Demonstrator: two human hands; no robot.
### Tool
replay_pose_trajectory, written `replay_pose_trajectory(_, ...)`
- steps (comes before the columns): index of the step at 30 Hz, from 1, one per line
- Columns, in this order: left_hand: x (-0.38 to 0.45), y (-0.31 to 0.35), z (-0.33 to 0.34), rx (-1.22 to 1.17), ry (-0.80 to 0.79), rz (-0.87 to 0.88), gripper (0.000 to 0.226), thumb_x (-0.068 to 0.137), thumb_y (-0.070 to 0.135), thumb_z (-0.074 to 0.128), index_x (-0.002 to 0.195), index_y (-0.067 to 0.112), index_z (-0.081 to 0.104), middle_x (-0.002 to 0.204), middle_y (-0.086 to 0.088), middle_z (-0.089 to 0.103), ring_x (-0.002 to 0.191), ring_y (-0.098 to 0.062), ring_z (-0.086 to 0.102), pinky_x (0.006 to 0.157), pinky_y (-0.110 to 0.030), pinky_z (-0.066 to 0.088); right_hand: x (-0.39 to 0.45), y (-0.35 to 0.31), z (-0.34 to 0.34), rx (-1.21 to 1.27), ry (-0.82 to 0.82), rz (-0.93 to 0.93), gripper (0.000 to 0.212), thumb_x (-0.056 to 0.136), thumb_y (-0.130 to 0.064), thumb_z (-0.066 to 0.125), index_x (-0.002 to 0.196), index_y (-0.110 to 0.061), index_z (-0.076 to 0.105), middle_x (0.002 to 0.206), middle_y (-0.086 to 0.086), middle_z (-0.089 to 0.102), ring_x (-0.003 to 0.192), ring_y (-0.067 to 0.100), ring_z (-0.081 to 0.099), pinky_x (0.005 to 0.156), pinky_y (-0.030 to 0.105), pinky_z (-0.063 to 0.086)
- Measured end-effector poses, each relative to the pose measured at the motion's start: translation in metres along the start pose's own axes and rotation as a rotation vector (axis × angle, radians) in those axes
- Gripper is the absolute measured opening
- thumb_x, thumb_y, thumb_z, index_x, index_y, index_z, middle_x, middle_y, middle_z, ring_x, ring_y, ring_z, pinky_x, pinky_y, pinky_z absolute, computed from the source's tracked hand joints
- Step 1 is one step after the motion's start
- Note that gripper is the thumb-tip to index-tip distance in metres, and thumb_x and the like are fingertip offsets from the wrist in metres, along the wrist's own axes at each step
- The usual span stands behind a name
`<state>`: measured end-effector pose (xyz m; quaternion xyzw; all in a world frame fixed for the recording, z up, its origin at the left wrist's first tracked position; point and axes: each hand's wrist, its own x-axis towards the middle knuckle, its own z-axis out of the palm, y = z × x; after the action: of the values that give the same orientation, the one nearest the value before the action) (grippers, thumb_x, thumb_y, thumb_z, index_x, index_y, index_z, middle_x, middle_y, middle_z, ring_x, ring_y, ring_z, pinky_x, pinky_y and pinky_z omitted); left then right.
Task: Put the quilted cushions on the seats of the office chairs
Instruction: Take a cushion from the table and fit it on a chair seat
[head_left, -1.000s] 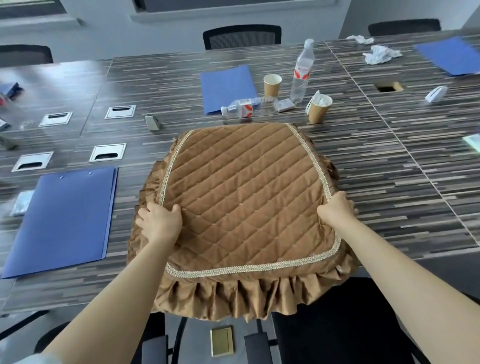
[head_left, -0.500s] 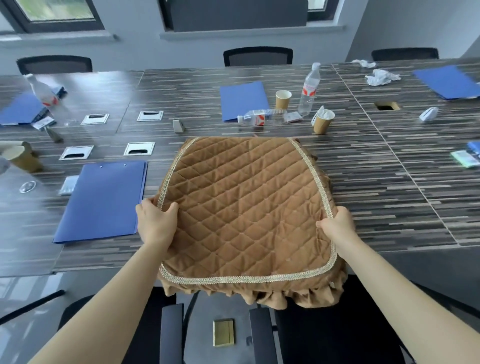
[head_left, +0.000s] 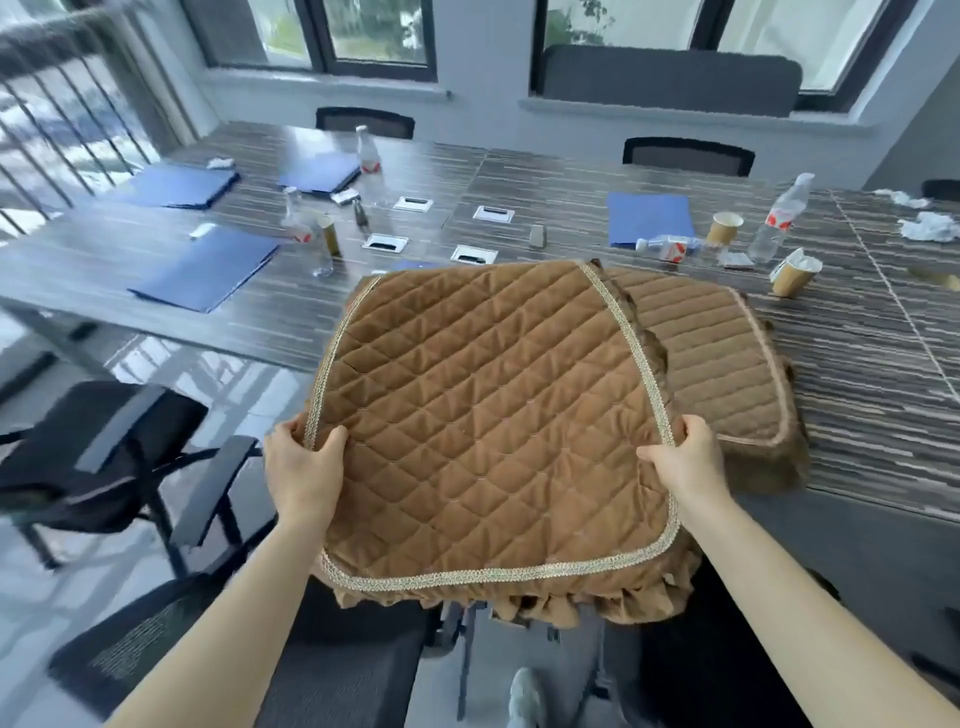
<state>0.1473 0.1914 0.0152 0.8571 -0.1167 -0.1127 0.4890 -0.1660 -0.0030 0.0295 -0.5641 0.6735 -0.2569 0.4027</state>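
I see the left hand (head_left: 304, 470) and right hand (head_left: 685, 460) each gripping a side edge of the quilted cushion (head_left: 493, 415), held above the bench (head_left: 857, 374) edge and, I think, an office chair (head_left: 343, 670); another cushion (head_left: 727, 358) lies on the bench.

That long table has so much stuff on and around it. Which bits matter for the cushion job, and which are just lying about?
Part of the job:
- held quilted cushion, in the left hand and right hand
- second cushion on the table
- office chairs

Just lying about:
- blue folders
- water bottles
- paper cups
- crumpled tissues
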Motion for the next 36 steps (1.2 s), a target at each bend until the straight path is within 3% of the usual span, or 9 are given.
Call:
replay_pose_trajectory(4,-0.018,-0.055,-0.118,-0.061,0.147,-0.059,0.046,0.084,0.034,0.068,0.124,0.015,0.054,0.114,0.0,0.051,0.102,-0.02,0.052,0.087,-0.034,0.041,-0.089,-0.023,0.05,0.067,-0.14,-0.098,0.04,0.073,-0.001,0.071,0.107,-0.013,0.054,0.1,0.007,0.062,0.094,0.028,0.06,0.075,0.032,0.044)
replay_pose_trajectory(9,-0.038,-0.125,-0.257,-0.091,0.328,-0.144,0.043,0.08,0.037,0.069,0.117,0.017,0.057,0.117,-0.005,0.056,0.1,-0.021,0.057,0.085,-0.033,0.043,-0.193,-0.054,0.115,0.073,-0.333,-0.221,0.045,0.076,-0.004,0.071,0.115,-0.017,0.053,0.102,0.004,0.061,0.096,0.028,0.06,0.09,0.044,0.049)
replay_pose_trajectory(16,-0.069,-0.203,-0.417,-0.091,0.574,-0.235,0.044,0.082,0.039,0.067,0.117,0.016,0.055,0.117,-0.007,0.055,0.1,-0.024,0.055,0.086,-0.037,0.047,-0.317,-0.105,0.211,0.112,-0.613,-0.399,0.033,0.084,-0.003,0.067,0.109,-0.015,0.05,0.09,-0.002,0.058,0.083,0.017,0.056,0.073,0.028,0.041)
replay_pose_trajectory(18,-0.073,-0.219,-0.447,-0.078,0.636,-0.265,0.042,0.084,0.037,0.067,0.117,0.015,0.054,0.117,-0.008,0.053,0.098,-0.024,0.053,0.085,-0.037,0.046,-0.344,-0.117,0.236,0.124,-0.665,-0.448,0.031,0.085,-0.005,0.066,0.108,-0.017,0.05,0.089,-0.007,0.057,0.081,0.013,0.057,0.069,0.027,0.044)
replay_pose_trajectory(23,-0.063,-0.244,-0.493,-0.081,0.758,-0.321,0.041,0.084,0.04,0.062,0.116,0.018,0.049,0.12,-0.01,0.051,0.104,-0.028,0.054,0.093,-0.047,0.049,-0.386,-0.156,0.297,0.153,-0.762,-0.566,0.022,0.089,-0.016,0.062,0.108,-0.022,0.054,0.099,-0.002,0.062,0.089,0.019,0.062,0.082,0.038,0.052)
replay_pose_trajectory(28,-0.02,-0.256,-0.517,-0.083,0.801,-0.357,0.046,0.09,0.037,0.061,0.126,0.013,0.046,0.123,-0.012,0.043,0.103,-0.028,0.049,0.096,-0.051,0.048,-0.404,-0.21,0.355,0.219,-0.824,-0.658,0.021,0.091,-0.015,0.06,0.11,-0.022,0.055,0.1,-0.009,0.062,0.092,0.011,0.062,0.085,0.033,0.049)
replay_pose_trajectory(33,0.038,-0.256,-0.54,-0.092,0.811,-0.378,0.052,0.09,0.038,0.064,0.13,0.014,0.041,0.128,-0.015,0.044,0.103,-0.03,0.051,0.095,-0.051,0.048,-0.413,-0.28,0.409,0.27,-0.824,-0.749,0.025,0.089,-0.005,0.062,0.105,-0.022,0.056,0.088,-0.018,0.057,0.081,0.001,0.055,0.07,0.015,0.04)
replay_pose_trajectory(36,0.075,-0.247,-0.555,-0.131,0.829,-0.385,0.053,0.092,0.039,0.061,0.135,0.014,0.04,0.131,-0.014,0.052,0.113,-0.036,0.055,0.095,-0.049,0.048,-0.421,-0.323,0.443,0.26,-0.864,-0.804,0.026,0.088,-0.004,0.062,0.104,-0.023,0.055,0.087,-0.017,0.058,0.085,0.01,0.056,0.08,0.022,0.039)
